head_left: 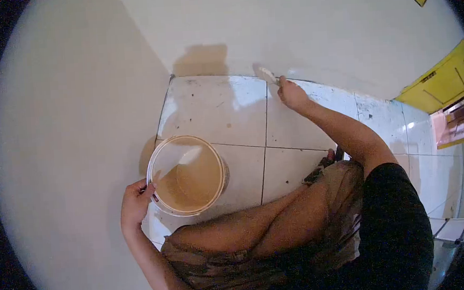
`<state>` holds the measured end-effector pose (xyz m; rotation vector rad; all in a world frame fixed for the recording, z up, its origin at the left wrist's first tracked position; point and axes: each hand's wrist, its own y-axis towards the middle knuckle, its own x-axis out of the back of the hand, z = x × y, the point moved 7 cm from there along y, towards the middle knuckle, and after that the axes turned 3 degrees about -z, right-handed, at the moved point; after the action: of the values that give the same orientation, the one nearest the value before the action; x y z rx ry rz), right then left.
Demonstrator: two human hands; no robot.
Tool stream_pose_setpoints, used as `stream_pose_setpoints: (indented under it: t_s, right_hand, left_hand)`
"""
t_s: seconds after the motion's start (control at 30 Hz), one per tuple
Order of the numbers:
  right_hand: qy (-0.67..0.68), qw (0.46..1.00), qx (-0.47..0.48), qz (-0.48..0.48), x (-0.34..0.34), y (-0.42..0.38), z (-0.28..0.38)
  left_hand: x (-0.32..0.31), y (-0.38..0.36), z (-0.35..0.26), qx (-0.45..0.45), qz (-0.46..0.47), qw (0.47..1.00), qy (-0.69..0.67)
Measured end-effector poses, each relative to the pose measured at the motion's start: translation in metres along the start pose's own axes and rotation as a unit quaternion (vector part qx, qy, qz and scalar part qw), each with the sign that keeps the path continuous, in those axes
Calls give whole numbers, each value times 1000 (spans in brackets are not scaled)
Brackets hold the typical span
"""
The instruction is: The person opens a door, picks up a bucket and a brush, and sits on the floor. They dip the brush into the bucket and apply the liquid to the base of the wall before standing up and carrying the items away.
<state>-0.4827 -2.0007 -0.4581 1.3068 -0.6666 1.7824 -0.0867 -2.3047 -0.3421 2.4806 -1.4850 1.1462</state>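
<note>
My right hand (291, 93) is closed round the handle of a paintbrush (267, 75), arm stretched forward. The brush's whitish bristles lie right at the foot of the white wall (310, 28), close to where it meets the floor. On the tiles to the left stands a round plastic bucket (224, 172), its top open towards me. The fingers of my left hand (136, 203) grip the left side of its rim. Inside, the bucket looks tan, with a pale bright patch across part of it.
White floor tiles (239, 168) with dark grout and scattered specks lie between my bent legs and the wall. A second wall (72, 133) rises close on the left, meeting the first in a corner. Yellow door panels (443, 84) are at the right. A metal-framed object (452, 232) stands at lower right.
</note>
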Motion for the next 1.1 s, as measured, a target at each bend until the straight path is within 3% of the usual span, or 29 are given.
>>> stream_pose_setpoints:
  t_s: [0.17, 0.33, 0.47, 0.53, 0.63, 0.67, 0.77, 0.83, 1.1]
  right_hand:
    - [-15, 996, -84, 12, 34, -33, -88]
    - [-48, 986, -132, -86, 78, -96, -189]
    - [-48, 987, -138, -64, 95, -116, -198]
    - [-32, 994, -94, -43, 88, -104, -170]
    - [-22, 995, -6, -97, 50, -75, -151]
    - [-2, 998, -49, -25, 58, -72, -130]
    - [7, 996, -73, -47, 56, -65, -133]
    - [0, 995, -85, -60, 56, -71, -160]
    - [-96, 960, -221, -141, 125, -167, -320]
  left_hand:
    - [-2, -9, -19, 35, -18, 999, 15]
    - [-3, -4, -10, 16, -5, 1000, 24]
    - [-8, -9, -20, 24, 4, 1000, -9]
    - [-6, -7, -17, 33, -1, 999, 11]
    - [-3, -5, 0, 43, -20, 999, -3]
    - [-6, -6, -4, 40, -20, 999, 3]
    - [-6, -10, -2, 61, -42, 997, -27]
    - [-7, -7, 9, 60, -32, 993, -96]
    - [-5, -8, 9, 29, -37, 997, -60]
